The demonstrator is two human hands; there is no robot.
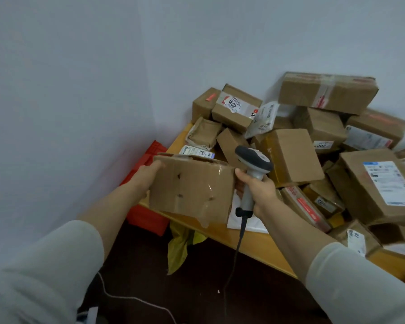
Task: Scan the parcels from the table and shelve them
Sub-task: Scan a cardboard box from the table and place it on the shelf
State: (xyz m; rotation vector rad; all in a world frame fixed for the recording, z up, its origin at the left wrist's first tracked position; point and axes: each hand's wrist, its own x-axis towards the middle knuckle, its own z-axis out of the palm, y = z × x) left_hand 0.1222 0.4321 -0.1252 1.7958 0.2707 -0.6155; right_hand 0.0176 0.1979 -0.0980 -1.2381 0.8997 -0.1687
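Observation:
A worn brown cardboard parcel with clear tape and torn edges is held up over the table's near corner. My left hand holds its left side, thumb on the upper edge. My right hand grips the handle of a grey barcode scanner, and the fingers of that hand touch the parcel's right side. The scanner's head points away toward the pile, its black cable hanging down to the floor. A pile of several cardboard parcels covers the wooden table.
A red plastic crate stands on the floor between table and wall. A yellow bag hangs below the table edge. A white padded envelope lies near the front edge. White walls meet in a corner at the back left. A thin white cable runs across the dark floor.

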